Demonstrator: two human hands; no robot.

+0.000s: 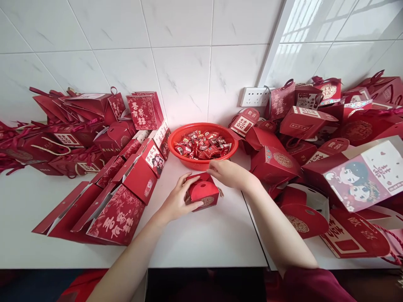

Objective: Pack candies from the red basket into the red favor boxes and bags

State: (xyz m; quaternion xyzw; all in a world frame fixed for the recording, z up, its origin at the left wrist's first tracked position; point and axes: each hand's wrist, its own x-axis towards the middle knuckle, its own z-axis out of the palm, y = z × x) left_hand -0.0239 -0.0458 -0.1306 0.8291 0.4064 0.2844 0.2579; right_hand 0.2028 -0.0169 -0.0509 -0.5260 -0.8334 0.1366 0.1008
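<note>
A small red gift box (206, 193) with a gold round emblem sits on the white table in front of me. My left hand (179, 198) grips its left side, thumb at the front and fingers over the top. My right hand (227, 173) is closed above the box's back right corner, its fingertips near the basket's rim; what they hold, if anything, is hidden. A twisted cord shows at the box's right side. Just behind stands a red plastic basket (177, 156) full of small wrapped sweets (204, 144).
Red gift boxes in rows (116, 214) stand at the left, with more bags piled behind. Many red boxes (275, 164) are heaped at the right. A white power strip (254, 97) rests against the tiled wall.
</note>
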